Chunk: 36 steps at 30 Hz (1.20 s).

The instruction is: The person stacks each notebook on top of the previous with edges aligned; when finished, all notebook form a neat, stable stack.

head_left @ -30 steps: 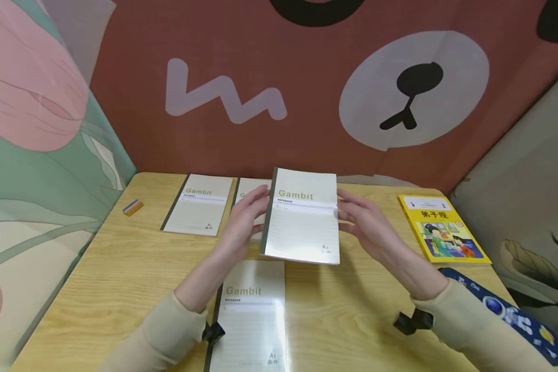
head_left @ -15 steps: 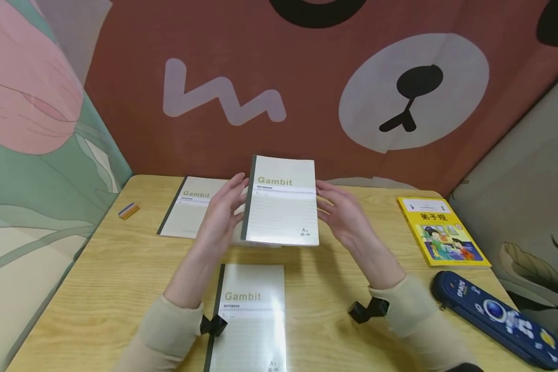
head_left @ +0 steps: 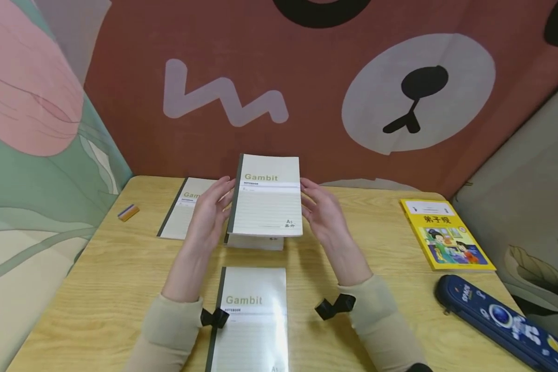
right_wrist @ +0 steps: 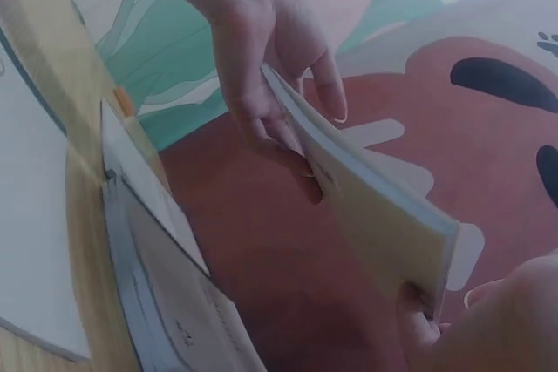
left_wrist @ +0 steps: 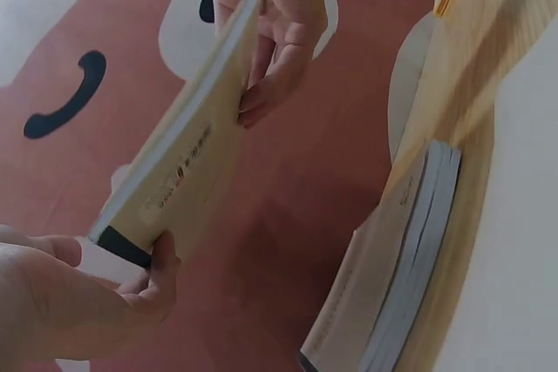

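A white Gambit notebook with a dark spine is in the air in the head view, tilted toward me. My left hand grips its spine side, and my right hand grips the opposite edge. In the left wrist view the left fingers curl under the cover by the dark spine. The right thumb and fingers pinch the page edge in the right wrist view. Beneath the held notebook lies a small stack of notebooks, mostly hidden behind it in the head view.
Another Gambit notebook lies at the back left, partly behind my left hand. A further notebook lies nearer me. An orange-and-blue eraser is far left. On the right are a yellow picture book and a navy pencil case.
Both hands have carried the notebook leftward and slightly away from me, bringing it over the stack. The other things on the table have stayed put.
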Each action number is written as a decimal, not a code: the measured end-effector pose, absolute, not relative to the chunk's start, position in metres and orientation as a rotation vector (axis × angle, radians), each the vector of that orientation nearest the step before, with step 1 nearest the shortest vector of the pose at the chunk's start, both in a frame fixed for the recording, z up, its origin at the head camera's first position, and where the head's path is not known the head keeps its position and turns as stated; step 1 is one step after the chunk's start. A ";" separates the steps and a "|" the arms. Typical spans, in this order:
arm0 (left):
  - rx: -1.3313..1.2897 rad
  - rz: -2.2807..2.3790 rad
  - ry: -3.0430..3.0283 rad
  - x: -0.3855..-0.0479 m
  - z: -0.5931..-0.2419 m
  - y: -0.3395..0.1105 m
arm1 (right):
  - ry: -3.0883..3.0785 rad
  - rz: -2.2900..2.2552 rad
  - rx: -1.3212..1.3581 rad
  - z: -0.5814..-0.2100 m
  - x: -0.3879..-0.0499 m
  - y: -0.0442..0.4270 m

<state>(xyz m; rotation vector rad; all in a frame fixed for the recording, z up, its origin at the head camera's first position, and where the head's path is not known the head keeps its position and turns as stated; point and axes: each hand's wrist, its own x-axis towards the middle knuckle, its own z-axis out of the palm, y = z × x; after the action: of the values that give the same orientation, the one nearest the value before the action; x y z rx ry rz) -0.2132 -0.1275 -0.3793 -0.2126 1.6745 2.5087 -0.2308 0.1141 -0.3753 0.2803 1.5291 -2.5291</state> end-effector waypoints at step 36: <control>-0.322 2.411 1.711 -0.234 -0.413 -0.141 | 1.580 -2.402 0.379 -0.426 -0.252 0.103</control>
<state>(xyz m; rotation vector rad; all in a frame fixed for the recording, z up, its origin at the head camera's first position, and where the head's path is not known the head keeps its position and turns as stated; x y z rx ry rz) -0.2343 -0.1411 -0.4128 -0.3215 1.7106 2.4110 -0.2518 0.1026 -0.4261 0.3791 1.5796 -2.4019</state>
